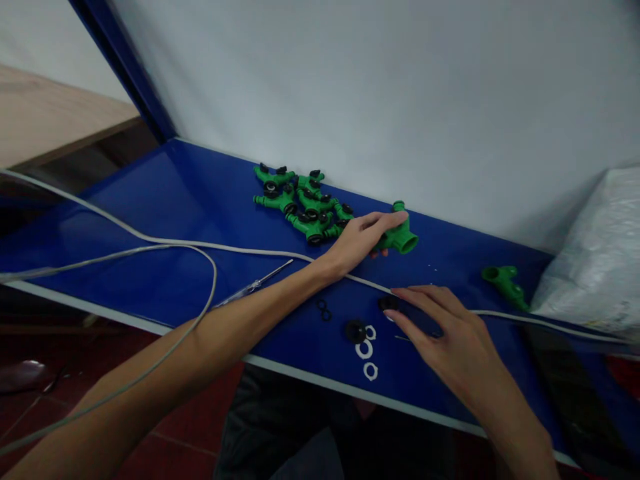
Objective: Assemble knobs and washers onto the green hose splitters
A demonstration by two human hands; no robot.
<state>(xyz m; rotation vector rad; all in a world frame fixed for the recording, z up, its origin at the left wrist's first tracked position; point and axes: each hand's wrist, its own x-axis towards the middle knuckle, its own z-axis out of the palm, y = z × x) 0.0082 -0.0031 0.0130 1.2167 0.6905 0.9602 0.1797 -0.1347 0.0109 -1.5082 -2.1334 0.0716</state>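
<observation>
No brand, label or writing can be read on anything here. A person reaches both bare arms over a glossy blue table (165, 200) set against a pale grey wall (380, 87). The left hand (361, 239) stretches far forward, arm nearly straight, fingers extended and closing loosely around a green plastic pipe fitting (401, 235) that lies on the table near the wall; the thumb side is hidden, so the grip may be only a light touch. Just left of that hand sits a heap of similar green fittings with black knobs (300, 203). The right hand (440, 337) rests lower and nearer, palm down, fingers spread and slightly curled, its fingertips touching a small black round part (387, 303). Near it lie a black cap (355, 331), three white rings (367, 349) and two small black rings (323, 309). A grey cable (165, 243) loops across the table and passes between the hands. A thin screwdriver (255, 285) lies beside the left forearm. One more green fitting (506, 283) lies well apart to the right, near a white plastic bag (595, 260).
</observation>
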